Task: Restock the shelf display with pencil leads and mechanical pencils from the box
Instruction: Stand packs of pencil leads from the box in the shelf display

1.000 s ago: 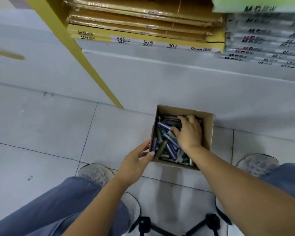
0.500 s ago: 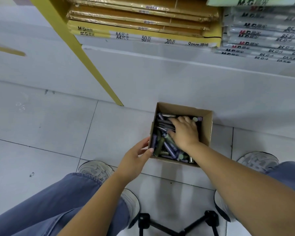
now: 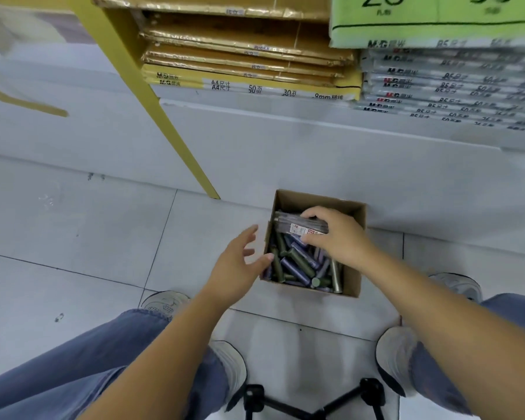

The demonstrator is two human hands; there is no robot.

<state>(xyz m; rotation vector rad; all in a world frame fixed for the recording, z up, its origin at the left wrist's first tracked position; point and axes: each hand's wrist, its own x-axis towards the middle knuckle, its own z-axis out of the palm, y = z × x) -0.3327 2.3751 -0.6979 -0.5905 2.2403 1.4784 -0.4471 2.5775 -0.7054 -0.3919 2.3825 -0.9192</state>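
Head camera: half a second ago the right hand point(image 3: 337, 234) lay palm-down among the loose tubes. It now pinches a clear flat pack point(image 3: 297, 224), fingers over the far edge and thumb under the near edge. The pack sits raised at the far-left corner of the cardboard box point(image 3: 353, 280). The left hand point(image 3: 237, 268), which earlier hovered at the box's left wall, has its fingers spread wide and holds nothing. Its fingertips are just beside that left wall, and I cannot tell whether they touch it. More of the shelving beyond the box is in view than before.

Purple and olive-green tubes point(image 3: 297, 265) fill the box in a jumble, reaching near its rim on the near side. The box stands on the tiled floor point(image 3: 73, 237), its far wall close to the white shelf base point(image 3: 285, 153). Left of the box the floor lies open as far as a slanting yellow upright point(image 3: 152, 110). On the near side there are black tripod legs point(image 3: 309, 401).

The pack carries a white and red label, too blurred to read. Beyond the box, gold-wrapped pads point(image 3: 240, 62) read "M&G", "A4", "50", "30" and "9mm". To their right, a grey stack point(image 3: 437, 86) reads "M&G" and "B5". A green pack point(image 3: 437, 19) lies on top of that stack.
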